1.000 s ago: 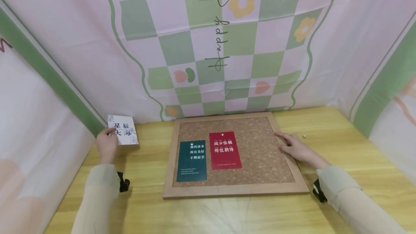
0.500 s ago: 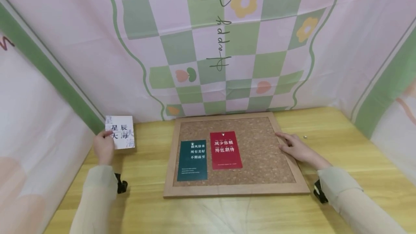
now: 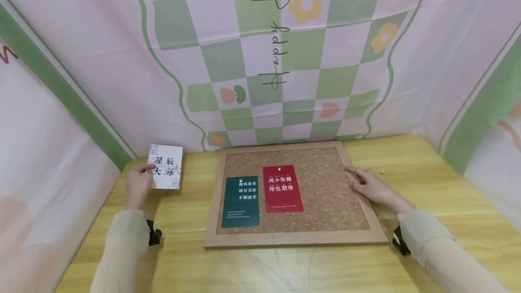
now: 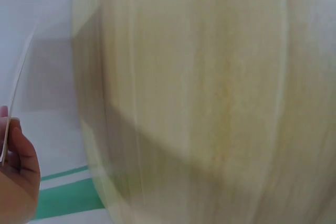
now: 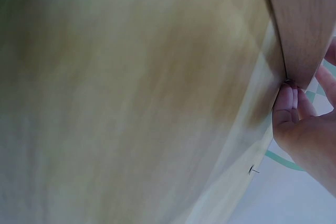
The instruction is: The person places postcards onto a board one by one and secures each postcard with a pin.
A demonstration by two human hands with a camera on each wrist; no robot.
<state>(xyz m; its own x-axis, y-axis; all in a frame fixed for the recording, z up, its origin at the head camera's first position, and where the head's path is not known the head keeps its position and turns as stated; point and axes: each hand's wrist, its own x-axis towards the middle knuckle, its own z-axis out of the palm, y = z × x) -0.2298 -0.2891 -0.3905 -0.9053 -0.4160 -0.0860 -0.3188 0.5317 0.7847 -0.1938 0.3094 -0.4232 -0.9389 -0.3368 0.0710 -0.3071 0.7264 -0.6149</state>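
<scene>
At the left, my left hand [image 3: 137, 185] pinches a white card [image 3: 168, 180] printed with dark Chinese characters, thumb in front. The left wrist view shows this card [image 4: 21, 69] edge-on, held off the table. My right hand [image 3: 372, 185] holds the right rim of a wood-framed corkboard [image 3: 333, 198]. Its forefinger and thumb lie over the frame, and in the right wrist view other fingers [image 5: 286, 100] curl against the frame's lower edge. A dark green card [image 3: 240, 211] and a red card [image 3: 283, 200] lie side by side on the cork, each with a small pin near its top.
A small shiny pin [image 3: 381, 172] lies on the wooden table [image 3: 183, 257] right of the corkboard. A checked, flowered cloth [image 3: 260, 58] hangs behind the table, and pale cloth walls stand at both sides.
The white card went slightly left and down with my left hand, then back right toward the corkboard. My right hand and the board have stayed in place.
</scene>
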